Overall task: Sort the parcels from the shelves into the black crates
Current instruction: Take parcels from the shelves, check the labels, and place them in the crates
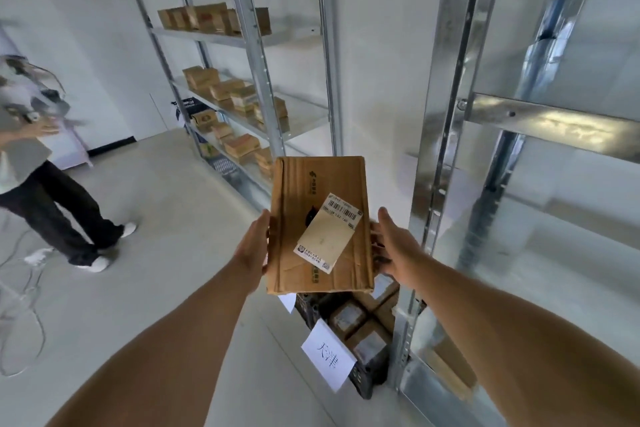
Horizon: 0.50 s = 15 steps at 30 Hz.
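Flat cardboard parcel (318, 222) clamped at its long sides between left hand (254, 246) and right hand (394, 250); label up, long axis pointing away, above black crate (367, 367).

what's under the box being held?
Below the cardboard box sits a black crate with a white handwritten sign on its near side and several parcels packed inside. The box hides the crate's far part and anything beyond it.
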Each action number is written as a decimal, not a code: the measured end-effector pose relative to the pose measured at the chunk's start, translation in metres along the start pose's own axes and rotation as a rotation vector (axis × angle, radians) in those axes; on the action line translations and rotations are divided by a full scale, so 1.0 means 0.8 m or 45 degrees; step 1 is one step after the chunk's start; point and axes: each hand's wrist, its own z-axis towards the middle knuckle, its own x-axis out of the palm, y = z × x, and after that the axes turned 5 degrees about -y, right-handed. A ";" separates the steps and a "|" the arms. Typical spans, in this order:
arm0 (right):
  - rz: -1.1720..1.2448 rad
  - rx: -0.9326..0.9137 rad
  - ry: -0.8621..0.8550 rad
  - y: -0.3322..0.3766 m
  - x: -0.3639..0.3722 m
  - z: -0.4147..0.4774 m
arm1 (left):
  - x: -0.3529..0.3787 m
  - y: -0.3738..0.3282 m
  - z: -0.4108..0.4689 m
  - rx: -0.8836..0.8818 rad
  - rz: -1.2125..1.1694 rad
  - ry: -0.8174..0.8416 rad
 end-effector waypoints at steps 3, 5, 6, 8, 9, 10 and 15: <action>-0.004 0.027 -0.012 0.012 0.022 0.039 | 0.005 -0.019 0.055 0.007 0.021 0.046; 0.013 0.058 -0.061 0.017 0.033 0.071 | 0.012 -0.030 0.094 0.033 0.044 0.099; 0.028 0.070 -0.089 0.018 0.038 0.088 | 0.017 -0.036 0.116 0.056 0.060 0.125; 0.078 0.070 -0.160 0.024 0.050 0.121 | 0.027 -0.049 0.159 0.088 0.109 0.196; 0.109 0.072 -0.203 0.026 0.056 0.138 | 0.033 -0.057 0.181 0.104 0.128 0.239; 0.133 0.083 -0.251 0.027 0.062 0.155 | 0.038 -0.061 0.207 0.112 0.138 0.285; 0.286 0.147 -0.498 0.039 0.075 0.219 | 0.080 -0.097 0.309 0.121 0.233 0.519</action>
